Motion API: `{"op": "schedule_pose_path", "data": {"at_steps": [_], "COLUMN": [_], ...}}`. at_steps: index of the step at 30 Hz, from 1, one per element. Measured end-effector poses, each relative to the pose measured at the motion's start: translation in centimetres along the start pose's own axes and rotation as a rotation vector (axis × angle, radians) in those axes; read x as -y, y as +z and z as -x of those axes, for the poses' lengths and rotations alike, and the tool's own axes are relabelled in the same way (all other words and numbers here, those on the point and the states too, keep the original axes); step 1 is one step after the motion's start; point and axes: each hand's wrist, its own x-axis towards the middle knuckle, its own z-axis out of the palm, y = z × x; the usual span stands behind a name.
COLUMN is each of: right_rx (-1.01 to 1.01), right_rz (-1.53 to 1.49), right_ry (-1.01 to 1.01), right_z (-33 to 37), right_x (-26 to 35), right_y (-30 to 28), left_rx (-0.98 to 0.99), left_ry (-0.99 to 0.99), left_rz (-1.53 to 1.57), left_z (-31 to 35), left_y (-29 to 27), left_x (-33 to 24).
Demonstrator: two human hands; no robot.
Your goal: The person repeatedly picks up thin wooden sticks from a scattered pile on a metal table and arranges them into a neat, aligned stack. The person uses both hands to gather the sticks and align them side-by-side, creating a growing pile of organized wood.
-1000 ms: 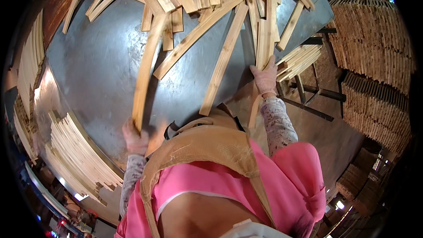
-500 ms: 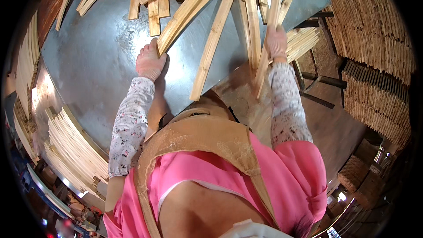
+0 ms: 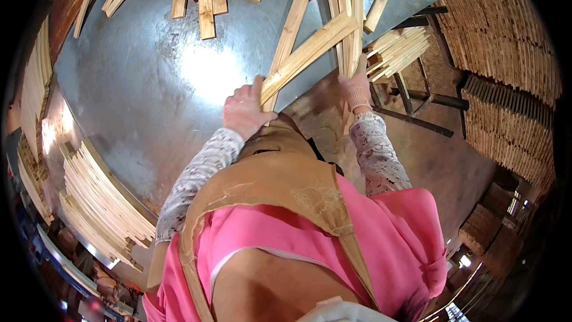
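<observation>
Many wooden strips (image 3: 307, 57) on shiny metal table (image 3: 143, 89); wood stacks (image 3: 494, 30) right.

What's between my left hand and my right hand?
In the head view: near ends of two crossing wood strips, then some metal table, then brown floor.

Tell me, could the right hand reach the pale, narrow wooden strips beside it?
Probably yes: the strips lie close by, seemingly unobstructed, though the right hand holds a long tan wooden board.
</observation>
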Motion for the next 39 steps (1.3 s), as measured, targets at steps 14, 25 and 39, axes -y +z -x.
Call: {"op": "schedule_pose_path", "data": {"at_steps": [14, 25, 39], "right_rx": [0.483, 1.022, 0.856], "right_rz": [-0.758, -0.565, 0.426], "right_ry": [-0.125, -0.632, -1.11], "right_z": [27.4, 33.3, 31.5], "right_x": [-7.9, 18.8, 25.9], "right_y": [-0.9, 24.2, 23.7], "left_rx": [-0.117, -0.432, -0.437], "left_ry": [-0.201, -0.291, -0.933], "left_rz": [0.614, 1.584, 0.763], "left_z": [21.4, 23.2, 23.4], "left_y": [2.1, 3.9, 1.9], "left_x": [20.4, 23.8, 23.7]}}
